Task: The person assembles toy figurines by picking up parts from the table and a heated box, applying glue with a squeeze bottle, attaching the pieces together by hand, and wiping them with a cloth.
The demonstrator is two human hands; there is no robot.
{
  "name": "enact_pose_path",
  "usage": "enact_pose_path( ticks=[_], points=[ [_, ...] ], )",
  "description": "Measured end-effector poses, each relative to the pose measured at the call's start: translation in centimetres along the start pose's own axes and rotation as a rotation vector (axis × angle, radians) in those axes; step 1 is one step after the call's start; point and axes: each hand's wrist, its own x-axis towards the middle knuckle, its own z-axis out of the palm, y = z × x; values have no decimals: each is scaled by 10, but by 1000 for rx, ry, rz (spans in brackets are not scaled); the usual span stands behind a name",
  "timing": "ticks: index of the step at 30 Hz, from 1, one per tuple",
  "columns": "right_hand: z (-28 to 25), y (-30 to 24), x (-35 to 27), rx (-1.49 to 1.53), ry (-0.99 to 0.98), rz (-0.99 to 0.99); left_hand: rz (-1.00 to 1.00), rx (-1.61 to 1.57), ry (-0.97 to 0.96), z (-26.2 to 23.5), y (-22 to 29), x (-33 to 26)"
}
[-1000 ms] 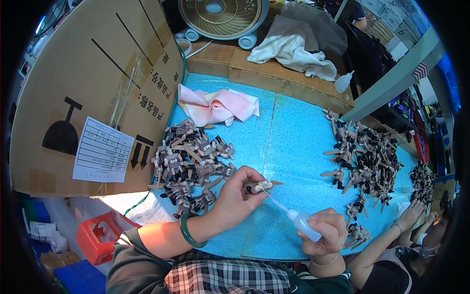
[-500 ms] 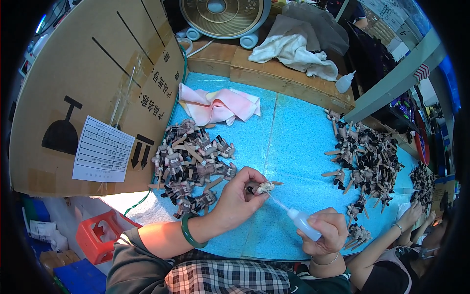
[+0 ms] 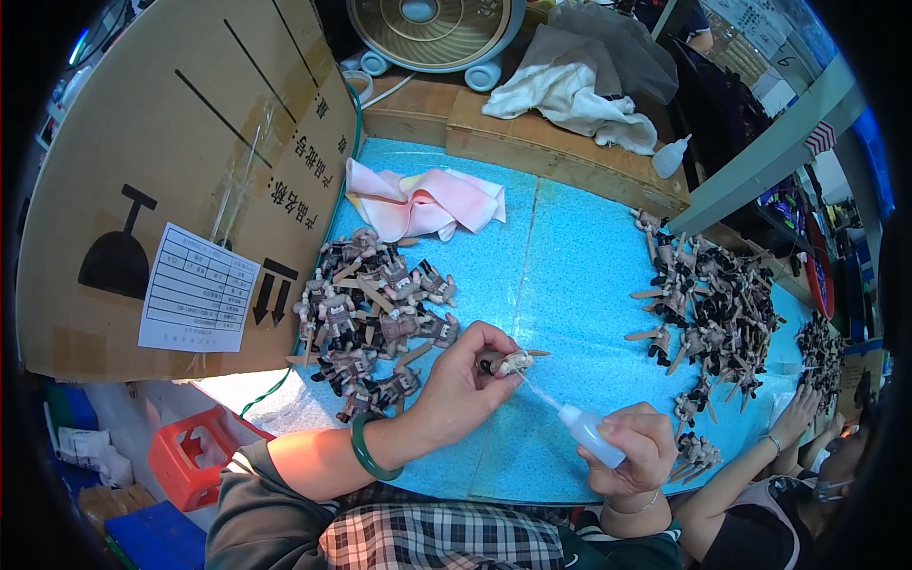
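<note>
Between the thumb and fingers of my left hand point(image 3: 472, 375) is a small toy figure point(image 3: 516, 363), its pale side turned toward my right hand. My right hand point(image 3: 635, 448) grips a translucent squeeze bottle point(image 3: 593, 435) with a long thin nozzle. The nozzle's tip meets or nearly meets the figure; the exact contact is too small to tell. Left of my left hand lies a pile of brown and black toy figures point(image 3: 366, 313), with flat tan pieces among them. A second pile of such figures point(image 3: 712, 304) spreads to the right of my right hand.
A tall cardboard box point(image 3: 180, 190) stands at the left. A pink cloth point(image 3: 423, 201) lies on the blue tabletop point(image 3: 560, 247). Behind, a wooden ledge point(image 3: 532, 138) carries a fan point(image 3: 432, 33), a white rag point(image 3: 570, 100) and another bottle point(image 3: 671, 157). A co-worker's hand point(image 3: 796, 410) is at right.
My hands, the toy figure and the bottle stay almost still. At the right, the co-worker's hand has shifted slightly.
</note>
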Motion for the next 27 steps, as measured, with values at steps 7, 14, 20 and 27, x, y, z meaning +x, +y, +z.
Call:
enact_pose_path(
  ticks=[7, 14, 20, 27],
  points=[
    [0, -1, -1, -3, 2, -1, -9, -28, -3, -1, 1, 0],
    [1, -1, 0, 5, 5, 3, -20, -47, -11, -2, 0, 1],
    [0, 0, -1, 8, 1, -1, -28, -55, -17, -2, 2, 1],
    [-2, -2, -3, 18, 18, 20, -34, -66, -16, -2, 2, 0]
  ],
)
